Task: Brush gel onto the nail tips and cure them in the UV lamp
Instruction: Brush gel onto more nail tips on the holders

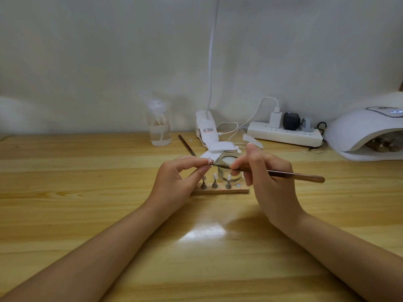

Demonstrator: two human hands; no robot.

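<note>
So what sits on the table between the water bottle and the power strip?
In the head view, a white clip lamp base and its cables lie between the bottle and the strip.

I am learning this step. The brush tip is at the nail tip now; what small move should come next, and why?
Probably one gentle stroke of the brush, held by the right hand, along the nail tip pinched by the left hand. Its bristles already meet it.

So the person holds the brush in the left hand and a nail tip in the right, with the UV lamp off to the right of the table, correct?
Not quite: the hands are swapped. The head view shows the brush in the right hand and the nail tip pinched in the left hand. The UV lamp does sit to the right on the table.
</note>
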